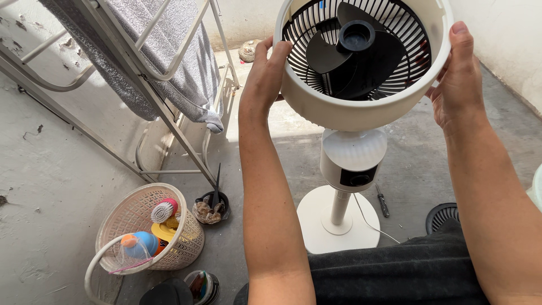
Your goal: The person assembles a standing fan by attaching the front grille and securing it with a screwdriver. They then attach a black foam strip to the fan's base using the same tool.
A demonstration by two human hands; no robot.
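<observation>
White pedestal fan (350, 164) stands on the concrete floor, its round head (361, 96) tilted up, dark blades (353, 53) exposed. Left hand (265, 73) grips the head's left rim, right hand (458, 79) clasps the right. Screwdriver (383, 201) lies beside the base.

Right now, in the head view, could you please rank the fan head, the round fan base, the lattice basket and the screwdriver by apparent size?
1. Fan head, though nearest the camera.
2. Lattice basket and fan base: too alike to rank.
3. Screwdriver, smallest.
</observation>
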